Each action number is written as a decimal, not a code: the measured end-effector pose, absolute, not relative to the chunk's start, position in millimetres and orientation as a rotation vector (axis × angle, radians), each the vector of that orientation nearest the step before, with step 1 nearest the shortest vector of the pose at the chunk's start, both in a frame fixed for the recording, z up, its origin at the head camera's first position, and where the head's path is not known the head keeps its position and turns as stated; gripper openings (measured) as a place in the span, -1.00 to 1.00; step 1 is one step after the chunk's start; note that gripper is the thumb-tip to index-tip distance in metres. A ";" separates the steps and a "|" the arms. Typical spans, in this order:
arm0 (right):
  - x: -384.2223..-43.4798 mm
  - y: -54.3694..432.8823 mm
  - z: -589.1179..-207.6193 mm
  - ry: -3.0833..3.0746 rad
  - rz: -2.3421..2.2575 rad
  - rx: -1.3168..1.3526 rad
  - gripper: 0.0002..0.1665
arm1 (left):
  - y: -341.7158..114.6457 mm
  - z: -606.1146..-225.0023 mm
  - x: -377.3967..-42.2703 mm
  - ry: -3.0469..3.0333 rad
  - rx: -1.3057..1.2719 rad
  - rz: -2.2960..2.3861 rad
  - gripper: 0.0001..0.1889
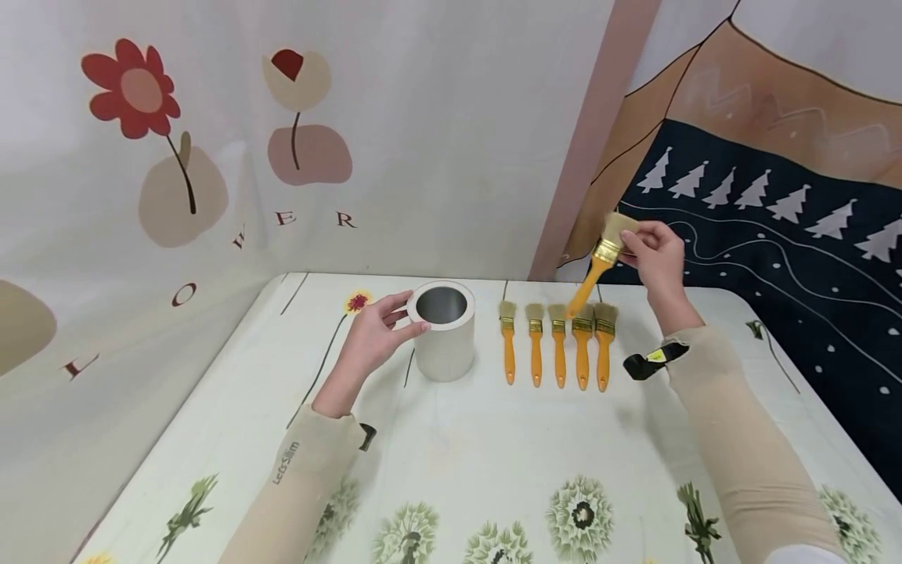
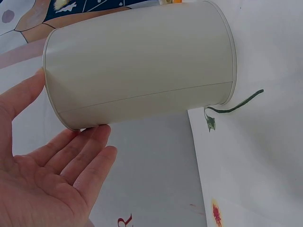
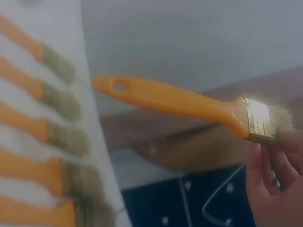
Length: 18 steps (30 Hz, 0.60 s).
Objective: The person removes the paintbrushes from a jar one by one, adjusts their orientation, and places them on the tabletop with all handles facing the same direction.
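In the head view my right hand (image 1: 658,254) holds a paintbrush (image 1: 592,278) up by its bristle end. Its orange handle slants down to the left. The right wrist view shows thumb and fingers pinching this brush (image 3: 175,101) at the bristles, beside the gold metal band. My left hand (image 1: 377,333) touches the upper left side of a white cylindrical container (image 1: 445,352). Seen from the left wrist, the thumb meets the container's (image 2: 142,61) rim and the fairly straight fingers rest against its side. The container stands upright, its grey inside facing up.
Right of the container, several orange-handled paintbrushes (image 1: 535,345) lie in a row on the table (image 1: 479,446), bristles toward the back edge. A floral cloth covers the table. Printed curtains (image 1: 437,157) hang behind it.
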State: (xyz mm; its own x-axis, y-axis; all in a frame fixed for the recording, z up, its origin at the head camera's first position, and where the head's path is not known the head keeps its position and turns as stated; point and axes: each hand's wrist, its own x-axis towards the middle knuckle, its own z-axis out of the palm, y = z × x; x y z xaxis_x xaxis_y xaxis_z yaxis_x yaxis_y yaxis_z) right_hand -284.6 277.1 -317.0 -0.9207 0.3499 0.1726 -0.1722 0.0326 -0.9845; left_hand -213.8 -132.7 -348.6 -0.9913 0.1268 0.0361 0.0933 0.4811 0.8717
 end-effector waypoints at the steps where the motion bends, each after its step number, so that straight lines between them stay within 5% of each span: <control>1: -285.3 283.0 -321.4 -1.964 1.937 -0.214 -0.88 | -132.7 -348.6 -213.6 2.673 0.199 1.574 -0.27; 15: -284.8 337.2 -380.2 -2.368 1.628 -0.635 -0.98 | -134.2 -350.2 -215.6 2.664 0.174 1.576 -0.27; 18: -284.3 343.4 -391.1 -2.466 1.564 -0.670 -0.83 | -134.1 -350.1 -215.6 2.663 0.168 1.572 -0.27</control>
State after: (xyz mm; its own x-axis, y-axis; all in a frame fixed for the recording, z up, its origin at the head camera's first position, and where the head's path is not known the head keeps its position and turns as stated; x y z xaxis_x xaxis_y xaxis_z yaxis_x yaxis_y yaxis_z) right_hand -284.3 343.4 -391.1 -0.8899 0.4419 -0.1129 0.2903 0.3580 -0.8874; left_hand -215.6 -134.1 -350.1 -0.9931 0.1163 0.0166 0.0707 0.4789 0.8750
